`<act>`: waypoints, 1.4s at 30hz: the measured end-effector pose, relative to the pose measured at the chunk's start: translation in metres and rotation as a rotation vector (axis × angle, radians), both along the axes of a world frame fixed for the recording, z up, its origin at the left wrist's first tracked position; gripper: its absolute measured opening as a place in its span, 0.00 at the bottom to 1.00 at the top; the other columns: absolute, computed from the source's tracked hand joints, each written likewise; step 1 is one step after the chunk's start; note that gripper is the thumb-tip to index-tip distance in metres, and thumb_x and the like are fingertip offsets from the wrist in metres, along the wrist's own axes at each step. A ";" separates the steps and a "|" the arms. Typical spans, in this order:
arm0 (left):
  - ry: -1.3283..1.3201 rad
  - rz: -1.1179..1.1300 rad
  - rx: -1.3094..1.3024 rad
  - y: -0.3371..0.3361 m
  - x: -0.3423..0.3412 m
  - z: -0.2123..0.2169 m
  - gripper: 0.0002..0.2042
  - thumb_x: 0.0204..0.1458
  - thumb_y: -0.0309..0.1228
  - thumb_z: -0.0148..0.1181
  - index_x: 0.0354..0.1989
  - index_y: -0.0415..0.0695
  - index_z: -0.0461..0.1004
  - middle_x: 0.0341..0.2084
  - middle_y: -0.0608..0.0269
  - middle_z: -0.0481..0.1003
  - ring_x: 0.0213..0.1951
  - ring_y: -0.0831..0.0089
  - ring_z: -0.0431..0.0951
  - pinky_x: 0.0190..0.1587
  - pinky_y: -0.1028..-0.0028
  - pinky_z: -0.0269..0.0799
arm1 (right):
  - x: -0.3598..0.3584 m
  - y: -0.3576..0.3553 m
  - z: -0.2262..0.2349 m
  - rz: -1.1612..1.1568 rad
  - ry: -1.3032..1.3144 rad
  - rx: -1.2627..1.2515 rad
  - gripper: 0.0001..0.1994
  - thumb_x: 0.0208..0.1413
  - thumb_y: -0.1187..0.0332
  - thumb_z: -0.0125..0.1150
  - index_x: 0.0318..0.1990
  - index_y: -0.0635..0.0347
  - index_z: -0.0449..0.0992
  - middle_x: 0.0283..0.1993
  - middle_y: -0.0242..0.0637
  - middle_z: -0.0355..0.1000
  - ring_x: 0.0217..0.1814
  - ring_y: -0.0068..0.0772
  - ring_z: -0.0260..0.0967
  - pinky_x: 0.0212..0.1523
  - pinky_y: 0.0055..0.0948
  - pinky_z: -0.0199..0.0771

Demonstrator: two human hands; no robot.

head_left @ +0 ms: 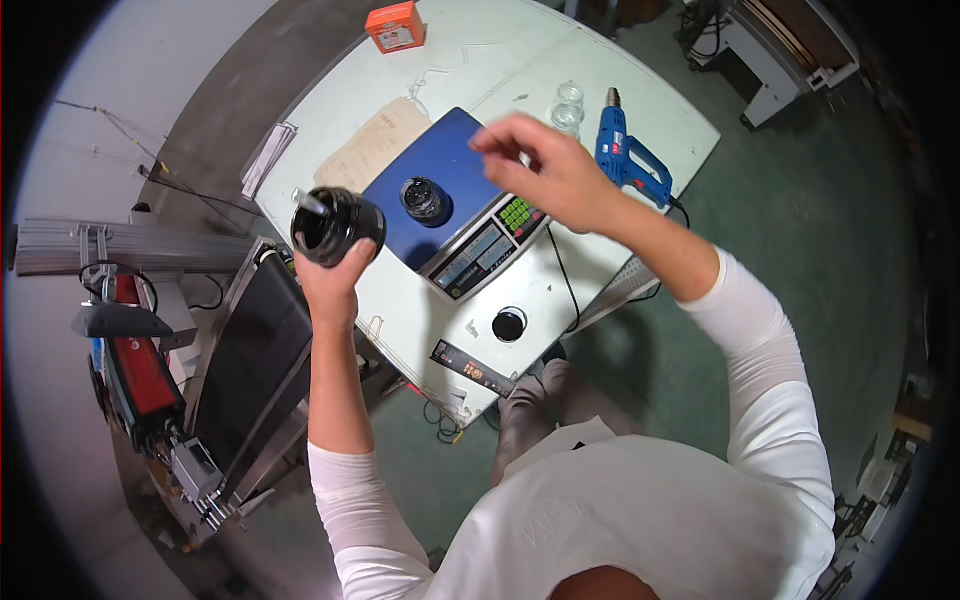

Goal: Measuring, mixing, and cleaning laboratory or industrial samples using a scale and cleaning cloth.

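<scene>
My left hand (335,288) is wrapped round a wide glass jar (362,228) with dark, glossy stuff inside, tilted off the left edge of the scale. A clear rod (310,202) sticks out of its mouth. On the blue pan of the digital scale (405,235) stands a smaller jar (425,202), also coated dark inside. Above the pan's right side is my right hand (550,172), fingers loosely bent and apart from the thumb, with nothing seen in them. A round black lid (509,324) lies on the table in front of the scale.
On the white table (620,80), a blue heat gun (628,155) and glass jars (568,108) stand right of the scale. Brown paper (375,142) lies behind it, an orange box (396,28) at the far edge. A dark conveyor belt (255,360) is at left.
</scene>
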State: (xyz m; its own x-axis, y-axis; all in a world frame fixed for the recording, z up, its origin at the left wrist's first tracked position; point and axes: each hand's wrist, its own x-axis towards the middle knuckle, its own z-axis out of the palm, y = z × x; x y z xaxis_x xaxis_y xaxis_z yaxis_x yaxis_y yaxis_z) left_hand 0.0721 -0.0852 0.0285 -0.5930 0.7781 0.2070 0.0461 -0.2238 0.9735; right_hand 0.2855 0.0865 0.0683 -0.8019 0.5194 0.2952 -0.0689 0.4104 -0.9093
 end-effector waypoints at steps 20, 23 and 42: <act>-0.085 -0.388 -0.282 -0.015 0.251 -0.128 0.41 0.28 0.25 0.70 0.55 0.39 0.52 0.47 0.56 0.64 0.47 0.70 0.67 0.52 0.72 0.63 | 0.306 -0.225 -0.207 -0.630 -0.497 -0.671 0.10 0.53 0.66 0.58 0.40 0.61 0.71 0.36 0.33 0.71 0.38 0.22 0.68 0.41 0.24 0.68; -0.103 -0.407 -0.453 -0.004 0.311 -0.146 0.41 0.29 0.26 0.71 0.55 0.38 0.53 0.44 0.57 0.64 0.46 0.71 0.66 0.51 0.72 0.63 | 0.333 -0.222 -0.226 -0.702 -0.381 -0.701 0.09 0.53 0.67 0.58 0.39 0.61 0.71 0.34 0.32 0.71 0.37 0.21 0.67 0.40 0.22 0.68; 0.277 -0.320 -0.788 0.160 0.406 -0.595 0.36 0.31 0.30 0.74 0.50 0.35 0.60 0.43 0.54 0.68 0.43 0.66 0.69 0.48 0.70 0.64 | 0.425 -0.230 -0.493 -0.922 -0.403 -1.157 0.08 0.52 0.69 0.57 0.37 0.61 0.72 0.30 0.35 0.72 0.30 0.23 0.69 0.30 0.24 0.68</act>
